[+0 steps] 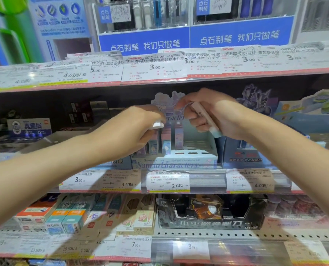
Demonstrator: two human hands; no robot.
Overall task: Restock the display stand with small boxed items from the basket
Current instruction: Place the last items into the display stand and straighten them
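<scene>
— Where are the small boxes?

— One slim pink-and-teal box point(205, 117) is up in the right hand point(215, 116), fingers clenched round it, tilted, just above the display stand point(179, 150). A white-ended box point(157, 125) sits in the left hand point(133, 129), its fingers pinched on it, over the stand's left side.

— And the stand itself?

— It sits on the middle shelf point(159, 191), pastel with a cartoon header card point(167, 100). A few upright boxes point(165, 141) fill its left slots; the right slots show as open holes.

— Around it?

— Price tags point(167, 182) run along the shelf edge below, a dark blue carton point(242, 152) stands just right, and pencil boxes point(136, 217) lie on the shelf underneath.
</scene>
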